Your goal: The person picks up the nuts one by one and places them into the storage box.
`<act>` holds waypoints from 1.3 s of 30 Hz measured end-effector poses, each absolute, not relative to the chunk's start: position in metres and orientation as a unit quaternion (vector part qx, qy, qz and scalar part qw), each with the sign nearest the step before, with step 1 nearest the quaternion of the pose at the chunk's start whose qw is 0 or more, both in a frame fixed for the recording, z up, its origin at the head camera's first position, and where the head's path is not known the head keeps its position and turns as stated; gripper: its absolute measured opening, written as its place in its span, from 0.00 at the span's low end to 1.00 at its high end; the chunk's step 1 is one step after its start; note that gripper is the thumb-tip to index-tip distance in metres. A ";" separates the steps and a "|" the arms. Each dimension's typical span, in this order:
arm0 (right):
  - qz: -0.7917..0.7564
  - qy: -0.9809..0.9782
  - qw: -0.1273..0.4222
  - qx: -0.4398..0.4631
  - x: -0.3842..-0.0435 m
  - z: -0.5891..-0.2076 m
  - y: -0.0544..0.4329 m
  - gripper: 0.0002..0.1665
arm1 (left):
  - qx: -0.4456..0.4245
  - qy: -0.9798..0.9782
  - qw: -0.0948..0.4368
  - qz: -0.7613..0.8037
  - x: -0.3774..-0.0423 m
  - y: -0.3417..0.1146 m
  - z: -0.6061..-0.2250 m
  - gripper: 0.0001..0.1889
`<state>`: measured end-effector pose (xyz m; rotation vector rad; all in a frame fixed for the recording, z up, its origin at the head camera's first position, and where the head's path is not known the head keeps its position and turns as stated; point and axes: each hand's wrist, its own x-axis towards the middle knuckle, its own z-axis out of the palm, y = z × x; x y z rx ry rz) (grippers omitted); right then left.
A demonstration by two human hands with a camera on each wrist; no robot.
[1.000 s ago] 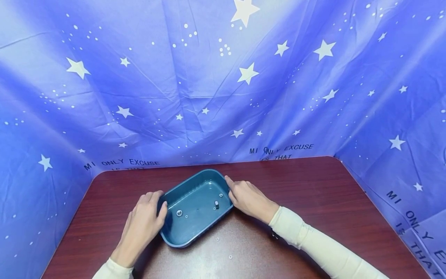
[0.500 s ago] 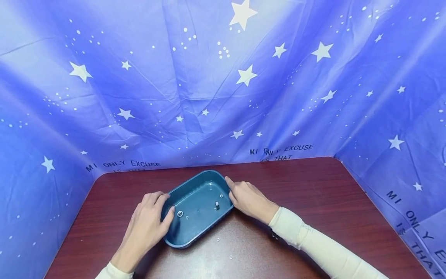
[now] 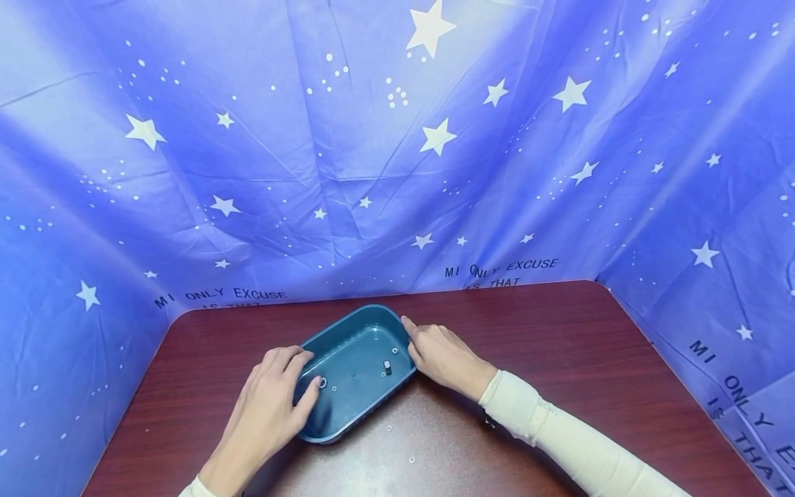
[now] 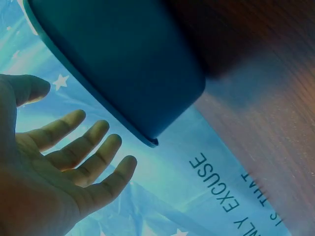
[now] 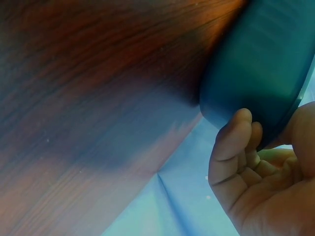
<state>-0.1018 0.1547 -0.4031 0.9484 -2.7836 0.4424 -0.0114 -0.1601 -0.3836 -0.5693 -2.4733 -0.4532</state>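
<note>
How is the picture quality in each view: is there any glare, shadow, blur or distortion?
Head view: sharp, wide-angle bending at the edges, soft glare on the table near the small rings. Left wrist view: backlit, so the left hand is dim and the tray blurred. Right wrist view: the table looks soft, shadow lies beside the tray, and the right hand is dark.

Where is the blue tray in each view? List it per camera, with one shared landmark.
Head: blue tray lies low, centre-left, between both hands.
Left wrist: its underside fills the top left.
Right wrist: its wall is upper right.
Shared landmark: the dark wooden table.
</note>
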 end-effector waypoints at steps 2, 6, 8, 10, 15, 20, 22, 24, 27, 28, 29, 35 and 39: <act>0.151 -0.933 0.081 0.317 -0.102 -0.404 0.155 0.31 | -0.215 -0.921 0.278 -0.168 -0.010 -0.158 -0.382 0.20; 0.157 -0.932 0.078 0.317 -0.102 -0.404 0.155 0.31 | -0.221 -0.920 0.278 -0.165 -0.006 -0.156 -0.380 0.20; 0.157 -0.932 0.078 0.317 -0.102 -0.404 0.155 0.31 | -0.224 -0.920 0.275 -0.165 -0.005 -0.154 -0.379 0.20; 0.158 -0.932 0.078 0.316 -0.102 -0.404 0.155 0.31 | -0.229 -0.919 0.274 -0.166 -0.003 -0.153 -0.378 0.20; 0.154 -0.933 0.082 0.316 -0.102 -0.404 0.155 0.31 | -0.244 -0.916 0.272 -0.167 0.000 -0.150 -0.376 0.21; 0.151 -0.932 0.086 0.317 -0.101 -0.403 0.154 0.31 | -0.254 -0.915 0.270 -0.163 0.003 -0.146 -0.374 0.22; 0.150 -0.932 0.087 0.317 -0.101 -0.403 0.155 0.31 | -0.257 -0.914 0.270 -0.163 0.004 -0.145 -0.373 0.22; 0.150 -0.932 0.087 0.317 -0.102 -0.403 0.155 0.31 | -0.262 -0.912 0.273 -0.162 0.005 -0.144 -0.373 0.22; 0.152 -0.932 0.088 0.318 -0.102 -0.404 0.155 0.31 | -0.268 -0.911 0.272 -0.159 0.007 -0.142 -0.373 0.23; 0.152 -0.932 0.089 0.318 -0.102 -0.404 0.155 0.31 | -0.270 -0.910 0.271 -0.157 0.008 -0.142 -0.373 0.23; 0.153 -0.931 0.089 0.318 -0.102 -0.404 0.155 0.31 | -0.271 -0.910 0.270 -0.156 0.008 -0.142 -0.373 0.23; 0.153 -0.931 0.092 0.319 -0.102 -0.405 0.155 0.31 | -0.279 -0.909 0.266 -0.156 0.011 -0.140 -0.372 0.23; 0.154 -0.931 0.091 0.318 -0.102 -0.404 0.155 0.31 | -0.287 -0.907 0.264 -0.158 0.013 -0.139 -0.371 0.23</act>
